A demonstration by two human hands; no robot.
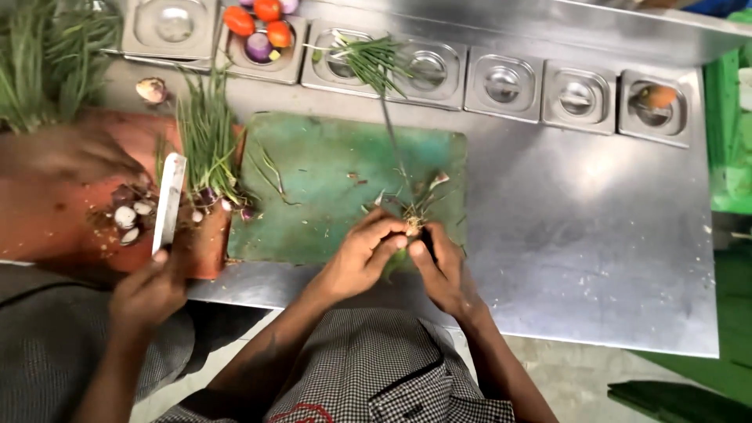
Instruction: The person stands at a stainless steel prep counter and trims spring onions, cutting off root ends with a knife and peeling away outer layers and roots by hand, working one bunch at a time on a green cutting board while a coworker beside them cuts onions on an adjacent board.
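A brushed steel counter (595,235) was spread beneath everything, with a worn green cutting board (329,196) laid on it. At the board's near edge a spring onion (395,149) was pinched at its root end between both hands, its long thin stalk stretched away toward the lidded steel containers (501,82). The left hand (362,257) was curled, fingertips closed on the bulb; the right hand (442,268) was closed on it from the opposite side, thumbs touching. On an orange board (70,227) alongside, a knife (168,202) was held by a co-worker's hand (149,290).
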